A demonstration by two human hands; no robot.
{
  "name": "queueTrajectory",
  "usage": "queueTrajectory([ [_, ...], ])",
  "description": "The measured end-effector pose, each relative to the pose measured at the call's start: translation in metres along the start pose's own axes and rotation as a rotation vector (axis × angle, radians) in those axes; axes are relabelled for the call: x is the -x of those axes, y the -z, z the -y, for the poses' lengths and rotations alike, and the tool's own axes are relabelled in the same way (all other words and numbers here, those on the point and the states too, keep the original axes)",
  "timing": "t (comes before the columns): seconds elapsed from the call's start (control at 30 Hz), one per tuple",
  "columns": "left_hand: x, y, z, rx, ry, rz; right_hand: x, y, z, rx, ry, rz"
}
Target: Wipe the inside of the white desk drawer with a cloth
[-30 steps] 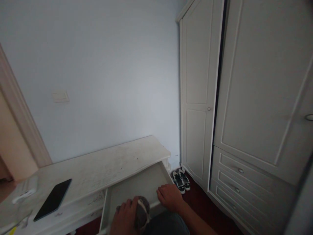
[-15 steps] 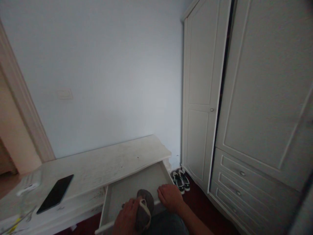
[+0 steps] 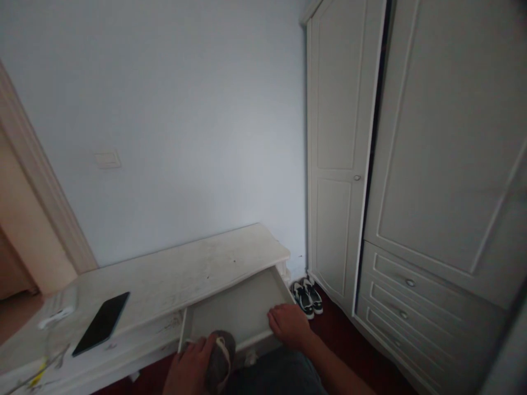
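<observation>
A white drawer point(image 3: 230, 307) is pulled out of the long white table point(image 3: 197, 269), and its visible inside is bare. My left hand point(image 3: 191, 365) is wrapped round a grey-brown shoe point(image 3: 220, 362) with a pale lace or trim, at the drawer's front left corner. At the front right corner, my right hand point(image 3: 289, 325) has its fingers curled over the drawer's edge.
A black tablet point(image 3: 101, 323) lies on the table's left part, near a white device point(image 3: 57, 307) and a yellow-marked tool point(image 3: 39, 376). Black and white shoes point(image 3: 307, 298) stand on the red floor, beside the tall wardrobe point(image 3: 337, 164).
My left hand has moved left and down with the shoe, from over the drawer to its front edge. The drawer sits further in. My right hand stays on its edge.
</observation>
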State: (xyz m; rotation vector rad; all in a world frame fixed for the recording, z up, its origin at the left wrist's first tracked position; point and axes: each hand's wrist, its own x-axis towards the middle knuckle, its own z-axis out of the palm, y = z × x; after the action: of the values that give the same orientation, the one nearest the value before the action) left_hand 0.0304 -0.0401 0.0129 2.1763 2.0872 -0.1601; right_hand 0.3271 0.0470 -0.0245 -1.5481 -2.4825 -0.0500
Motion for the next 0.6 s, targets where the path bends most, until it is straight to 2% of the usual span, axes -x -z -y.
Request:
queueTrajectory([
  [0.17, -0.020, 0.010, -0.069, 0.072, -0.194, -0.040, -0.001, -0.004, -0.002, 0.006, 0.006, -0.029],
  [0.23, -0.030, 0.004, -0.092, 0.123, -0.263, -0.047, 0.000, -0.007, -0.003, 0.010, -0.009, -0.056],
  [0.33, -0.036, -0.012, -0.111, 0.150, -0.239, -0.089, 0.003, -0.014, -0.005, 0.014, -0.046, -0.102],
  [0.4, -0.034, -0.022, -0.110, 0.153, -0.191, -0.091, 0.005, -0.018, -0.006, 0.015, -0.058, -0.123],
  [0.47, -0.030, -0.027, -0.097, 0.158, -0.163, -0.053, 0.005, -0.022, -0.007, 0.017, -0.065, -0.140],
  [0.6, -0.025, -0.028, -0.050, 0.125, -0.092, 0.008, 0.002, -0.027, -0.012, 0.020, -0.089, -0.181],
])
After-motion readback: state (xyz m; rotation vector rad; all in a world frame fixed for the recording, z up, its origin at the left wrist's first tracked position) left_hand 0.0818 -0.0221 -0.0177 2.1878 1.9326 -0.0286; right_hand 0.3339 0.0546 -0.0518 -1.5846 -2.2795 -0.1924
